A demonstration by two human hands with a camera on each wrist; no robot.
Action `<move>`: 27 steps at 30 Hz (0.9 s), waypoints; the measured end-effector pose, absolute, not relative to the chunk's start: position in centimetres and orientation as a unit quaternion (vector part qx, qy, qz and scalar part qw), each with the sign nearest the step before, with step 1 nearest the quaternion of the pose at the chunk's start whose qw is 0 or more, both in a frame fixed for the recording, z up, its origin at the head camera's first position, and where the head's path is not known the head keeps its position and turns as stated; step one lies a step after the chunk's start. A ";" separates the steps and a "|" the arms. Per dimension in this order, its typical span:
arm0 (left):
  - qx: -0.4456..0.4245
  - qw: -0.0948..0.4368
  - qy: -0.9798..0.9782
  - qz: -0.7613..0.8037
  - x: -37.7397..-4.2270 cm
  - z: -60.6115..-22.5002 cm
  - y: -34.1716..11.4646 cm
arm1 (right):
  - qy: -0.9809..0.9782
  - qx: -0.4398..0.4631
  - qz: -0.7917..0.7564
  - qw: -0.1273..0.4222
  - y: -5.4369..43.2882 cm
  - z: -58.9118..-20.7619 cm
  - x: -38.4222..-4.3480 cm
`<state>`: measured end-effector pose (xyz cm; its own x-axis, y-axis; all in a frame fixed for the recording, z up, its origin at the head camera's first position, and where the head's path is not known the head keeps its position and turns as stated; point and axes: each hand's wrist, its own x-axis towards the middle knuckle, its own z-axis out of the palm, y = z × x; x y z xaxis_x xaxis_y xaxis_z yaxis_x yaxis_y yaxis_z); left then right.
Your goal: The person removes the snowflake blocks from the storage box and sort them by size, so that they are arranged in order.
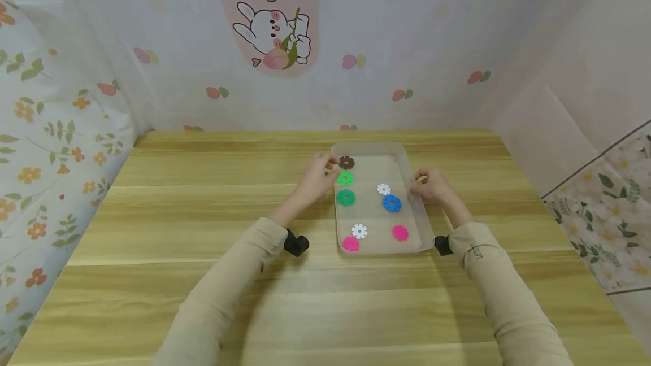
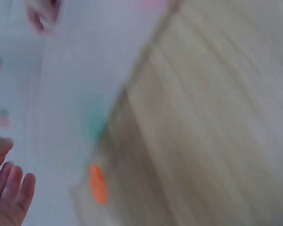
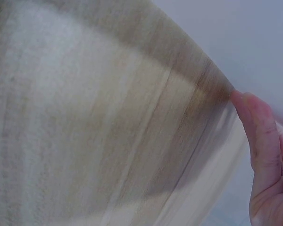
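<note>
Fingers [image 2: 12, 184] of the left hand [image 1: 316, 177] were loosely parted, thumb well off the rest, nothing pinched. That hand was at the tray's left rim, far end, fingertips just beside the brown disc [image 1: 347, 162]; can't tell if they touched it. Right hand [image 1: 432, 186] had the tray's right wall pinched between thumb and fingers.

Tray [image 1: 373, 171]: pale, see-through, lying flat on the wood table [image 1: 203, 202]. Discs in it, all flat and notched round the edge:
- Left side of tray, far to near: brown, then bright green disc [image 1: 345, 178] just beside it, then dark green disc [image 1: 346, 197].
- Near left corner of tray: white disc [image 1: 359, 231], pink disc [image 1: 351, 243] just beside it.
- Right half of tray, midway: small white disc [image 1: 383, 189] up against or just beside the blue disc [image 1: 392, 203], can't tell which.
- Toward the tray's near right corner: second pink disc [image 1: 400, 233], on its own.

Left wrist view was blurred, but showed an orange piece [image 2: 97, 183] at the tray's edge; can't tell inside or outside.

Beyond the tray: hanging cloth [image 1: 381, 27] with a rabbit print [image 1: 272, 33]. Beige sleeves [image 1: 224, 298] reached in from the tray's near side.
</note>
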<state>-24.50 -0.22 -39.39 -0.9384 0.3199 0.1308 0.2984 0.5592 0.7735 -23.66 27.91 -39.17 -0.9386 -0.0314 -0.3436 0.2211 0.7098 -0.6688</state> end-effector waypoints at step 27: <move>0.346 0.257 0.893 0.127 -19.3 -39.0 4.9 | 0.907 0.057 -0.384 0.166 28.0 -39.3 -23.6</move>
<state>-19.25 4.92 -39.04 -0.6281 0.6837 -0.3714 0.5527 0.7281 0.4055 -23.63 27.96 -39.28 -0.9384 -0.0236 -0.3448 0.2311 0.6989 -0.6769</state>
